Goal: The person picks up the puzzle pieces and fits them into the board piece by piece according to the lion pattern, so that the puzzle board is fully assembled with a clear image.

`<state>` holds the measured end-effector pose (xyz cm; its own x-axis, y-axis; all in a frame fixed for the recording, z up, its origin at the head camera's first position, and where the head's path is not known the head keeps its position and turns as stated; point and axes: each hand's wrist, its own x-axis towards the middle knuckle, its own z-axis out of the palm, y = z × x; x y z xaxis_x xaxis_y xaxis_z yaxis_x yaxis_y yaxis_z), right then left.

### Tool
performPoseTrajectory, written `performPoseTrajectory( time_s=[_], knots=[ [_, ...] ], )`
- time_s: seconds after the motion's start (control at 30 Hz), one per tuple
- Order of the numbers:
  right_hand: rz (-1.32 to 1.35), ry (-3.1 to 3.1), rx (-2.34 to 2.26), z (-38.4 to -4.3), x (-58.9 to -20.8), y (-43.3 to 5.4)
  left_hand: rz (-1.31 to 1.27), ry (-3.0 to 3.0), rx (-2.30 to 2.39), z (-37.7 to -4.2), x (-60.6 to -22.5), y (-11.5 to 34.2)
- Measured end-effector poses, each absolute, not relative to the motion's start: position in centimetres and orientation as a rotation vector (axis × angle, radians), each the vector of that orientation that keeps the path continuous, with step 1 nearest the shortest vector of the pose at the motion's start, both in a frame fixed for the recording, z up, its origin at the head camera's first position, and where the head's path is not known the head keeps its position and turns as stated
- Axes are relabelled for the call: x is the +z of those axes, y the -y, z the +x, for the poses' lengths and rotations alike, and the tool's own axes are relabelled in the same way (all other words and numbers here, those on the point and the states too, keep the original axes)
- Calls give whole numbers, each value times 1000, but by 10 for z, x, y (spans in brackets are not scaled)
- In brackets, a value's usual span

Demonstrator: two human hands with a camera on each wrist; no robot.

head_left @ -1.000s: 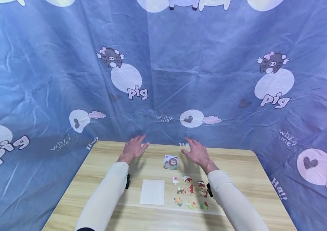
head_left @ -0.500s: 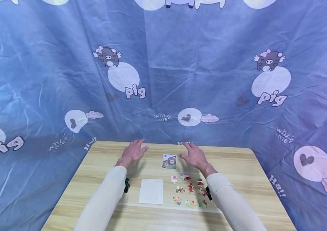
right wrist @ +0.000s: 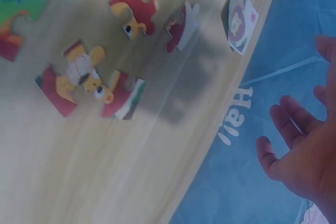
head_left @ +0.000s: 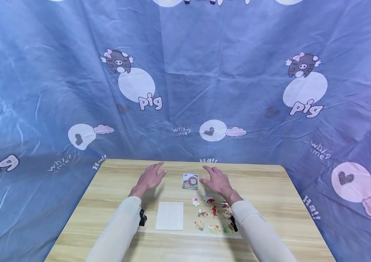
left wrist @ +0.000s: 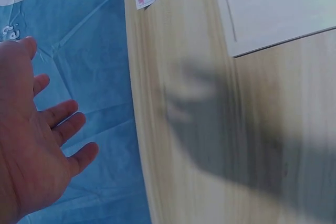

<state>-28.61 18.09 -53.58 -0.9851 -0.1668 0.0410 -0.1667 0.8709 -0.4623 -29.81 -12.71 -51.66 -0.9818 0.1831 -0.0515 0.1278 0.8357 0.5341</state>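
My left hand [head_left: 149, 179] is held over the back left of the table, fingers spread, with nothing in it. On the other side of a small lion picture card [head_left: 190, 181], my right hand [head_left: 217, 181] hovers with relaxed fingers and holds nothing. Several loose jigsaw puzzle pieces [head_left: 214, 211] lie in rough rows nearer me, below the right hand; the right forearm overlaps the outermost ones. In the right wrist view a red and yellow puzzle piece [right wrist: 134, 6] shows close up. A white puzzle frame [head_left: 169, 216] lies flat to the left of the pieces.
The wooden table [head_left: 106, 203] ends at a back edge just beyond both hands. A blue printed cloth [head_left: 185, 91] hangs behind it and along the sides. Dark bands with wrist cameras sit on both sleeves.
Both hands have come slightly lower and nearer in the head view, still empty. The view itself has shifted a little; card, frame and pieces keep their places on the table.
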Motion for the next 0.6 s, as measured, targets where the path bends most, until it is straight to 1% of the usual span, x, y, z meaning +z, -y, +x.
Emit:
performPoseTrajectory(
  time_s=[0.3,0.6],
  knots=[
    [-283,-3013,-768,-278,-548,-178,237,-2905,895,-287,-527,130],
    [-235,-2990,-836,-269,-554,-176,233,-2890,962,-272,-542,132]
  ],
)
